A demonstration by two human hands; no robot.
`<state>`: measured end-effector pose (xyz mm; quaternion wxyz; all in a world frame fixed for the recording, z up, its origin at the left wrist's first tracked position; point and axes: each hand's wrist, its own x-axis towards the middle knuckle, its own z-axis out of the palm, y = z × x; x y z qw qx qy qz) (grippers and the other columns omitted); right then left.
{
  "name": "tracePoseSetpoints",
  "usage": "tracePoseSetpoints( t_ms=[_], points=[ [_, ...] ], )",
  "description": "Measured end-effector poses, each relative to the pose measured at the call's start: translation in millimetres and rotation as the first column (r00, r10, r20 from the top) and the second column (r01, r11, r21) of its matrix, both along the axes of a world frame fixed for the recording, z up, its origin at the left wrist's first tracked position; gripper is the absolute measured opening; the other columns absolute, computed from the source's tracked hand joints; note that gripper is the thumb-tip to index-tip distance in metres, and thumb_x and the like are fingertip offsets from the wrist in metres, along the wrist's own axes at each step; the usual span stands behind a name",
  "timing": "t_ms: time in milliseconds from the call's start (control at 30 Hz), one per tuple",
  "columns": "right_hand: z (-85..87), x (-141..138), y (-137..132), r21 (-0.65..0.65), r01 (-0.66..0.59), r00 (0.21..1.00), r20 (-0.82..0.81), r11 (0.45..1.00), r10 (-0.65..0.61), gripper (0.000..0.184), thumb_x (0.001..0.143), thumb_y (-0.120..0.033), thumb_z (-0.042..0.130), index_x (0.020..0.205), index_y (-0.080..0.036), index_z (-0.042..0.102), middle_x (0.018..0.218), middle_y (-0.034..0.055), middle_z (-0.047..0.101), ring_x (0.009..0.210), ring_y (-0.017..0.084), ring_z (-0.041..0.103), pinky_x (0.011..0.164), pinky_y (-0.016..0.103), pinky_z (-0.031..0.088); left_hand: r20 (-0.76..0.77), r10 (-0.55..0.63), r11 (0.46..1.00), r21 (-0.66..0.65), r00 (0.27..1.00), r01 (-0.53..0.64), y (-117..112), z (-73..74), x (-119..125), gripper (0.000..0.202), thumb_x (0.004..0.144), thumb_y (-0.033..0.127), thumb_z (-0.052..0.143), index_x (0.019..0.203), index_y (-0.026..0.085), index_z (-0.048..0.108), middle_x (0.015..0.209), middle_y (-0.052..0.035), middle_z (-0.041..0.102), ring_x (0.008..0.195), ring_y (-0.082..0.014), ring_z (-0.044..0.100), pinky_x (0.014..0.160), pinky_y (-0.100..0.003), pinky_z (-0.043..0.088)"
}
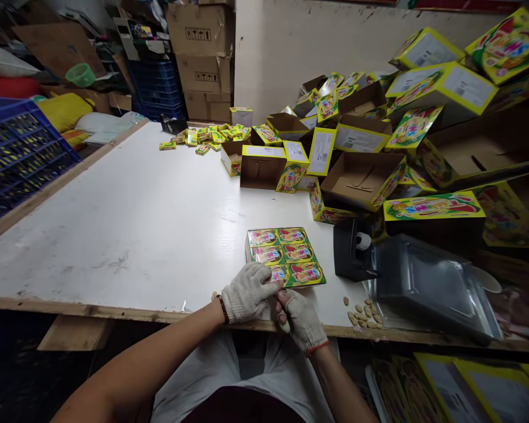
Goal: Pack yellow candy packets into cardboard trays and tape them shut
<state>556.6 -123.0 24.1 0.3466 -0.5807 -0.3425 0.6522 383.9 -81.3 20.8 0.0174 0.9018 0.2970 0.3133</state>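
A block of six small printed boxes (293, 252) is lying flat on the white surface (114, 217), close to its near edge, with the boxes forming three rows of two. The left hand (249, 294), wearing a pale knitted glove, is bending its fingers over the near left part of the block and touching it; whether it is gripping cannot be told. The right hand (302, 317), similarly gloved but with some fingertips showing, is curling at the block's near edge; whether it is grasping anything cannot be told. To the right, a black dispenser (351, 249) is standing beside clear plastic sheeting (423, 282), and small tan pieces (365, 314) are lying near the edge. Behind, open yellow-edged cartons (264, 167) are piling up rightward, while small packets (216, 135) are lying heaped to their left.
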Motion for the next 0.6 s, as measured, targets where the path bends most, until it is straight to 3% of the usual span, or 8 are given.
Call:
tracePoseSetpoints(
  t_ms=[100, 200, 300, 400, 467, 533, 600],
  points=[
    [-9.4, 4, -4, -0.043, -0.001, 1.000, -0.001, 0.999, 0.001, 0.048, 0.065, -0.064, 0.073, 0.067, -0.019, 0.056, 0.049, -0.0032, 0.054, 0.037, 0.008, 0.044, 0.034, 0.020, 0.031, 0.054, 0.096, 0.995, -0.023, 0.994, -0.095, 3, -0.4, 11, 0.025, 0.091, 0.041, 0.058, 0.103, 0.022, 0.068, 0.097, -0.0073, 0.057, 0.090, -0.0233, 0.051, 0.078, -0.039, 0.043],
    [-11.1, 13, -8, -0.100, 0.006, 1.000, 0.008, 0.995, -0.006, 0.040, 0.066, -0.054, 0.076, 0.075, -0.018, 0.060, 0.064, 0.0013, 0.065, 0.041, 0.010, 0.051, 0.033, 0.021, 0.035, 0.107, 0.178, 0.983, 0.016, 0.978, -0.181, 7, -10.0, 23, 0.024, 0.092, 0.041, 0.058, 0.084, 0.021, 0.068, 0.088, -0.0053, 0.057, 0.081, -0.0206, 0.049, 0.072, -0.037, 0.038],
    [-2.9, 26, -9, -0.171, 0.157, 0.987, -0.015, 0.973, -0.162, 0.038, 0.075, -0.053, 0.072, 0.087, -0.019, 0.060, 0.070, 0.0030, 0.068, 0.042, 0.011, 0.053, 0.035, 0.021, 0.040, 0.137, 0.167, 0.978, 0.100, 0.976, -0.181, 6, -18.8, 27, 0.015, 0.092, 0.032, 0.058, 0.089, 0.021, 0.068, 0.089, -0.0051, 0.059, 0.081, -0.0200, 0.049, 0.072, -0.036, 0.037],
    [8.3, 34, -2, -0.212, 0.272, 0.958, -0.036, 0.939, -0.286, 0.036, 0.088, -0.055, 0.061, 0.094, -0.020, 0.055, 0.069, 0.0043, 0.068, 0.042, 0.011, 0.054, 0.035, 0.021, 0.042, 0.101, 0.135, 0.981, 0.130, 0.986, -0.147, 2, -14.6, 22, 0.015, 0.087, 0.022, 0.059, 0.100, 0.021, 0.067, 0.096, -0.0065, 0.061, 0.087, -0.0210, 0.052, 0.077, -0.037, 0.040],
    [12.5, 38, 7, -0.218, 0.243, 0.968, -0.001, 0.945, -0.249, 0.037, 0.090, -0.057, 0.056, 0.095, -0.020, 0.054, 0.068, 0.0060, 0.068, 0.045, 0.014, 0.058, 0.037, 0.023, 0.045, 0.025, 0.083, 0.996, 0.040, 0.996, -0.084, 7, -1.9, 17, 0.015, 0.084, 0.026, 0.063, 0.098, 0.021, 0.067, 0.097, -0.0067, 0.062, 0.088, -0.0221, 0.054, 0.078, -0.038, 0.042],
    [13.0, 43, 21, -0.155, 0.179, 0.981, 0.107, 0.972, -0.164, 0.039, 0.090, -0.058, 0.053, 0.095, -0.020, 0.056, 0.067, 0.0082, 0.068, 0.048, 0.018, 0.062, 0.039, 0.026, 0.047, 0.033, 0.072, 0.987, -0.143, 0.997, -0.066, 24, 15.9, 12, 0.016, 0.081, 0.034, 0.065, 0.090, 0.020, 0.067, 0.095, -0.0067, 0.062, 0.088, -0.0229, 0.055, 0.079, -0.039, 0.044],
    [11.6, 49, 39, -0.033, 0.132, 0.966, 0.229, 0.991, -0.121, 0.039, 0.090, -0.058, 0.049, 0.093, -0.021, 0.059, 0.068, 0.0103, 0.068, 0.052, 0.022, 0.065, 0.041, 0.030, 0.050, 0.183, 0.270, 0.895, -0.411, 0.945, -0.175, 52, 33.1, 6, 0.019, 0.079, 0.037, 0.068, 0.088, 0.020, 0.067, 0.097, -0.0071, 0.063, 0.092, -0.0237, 0.057, 0.084, -0.039, 0.045]
  ],
)
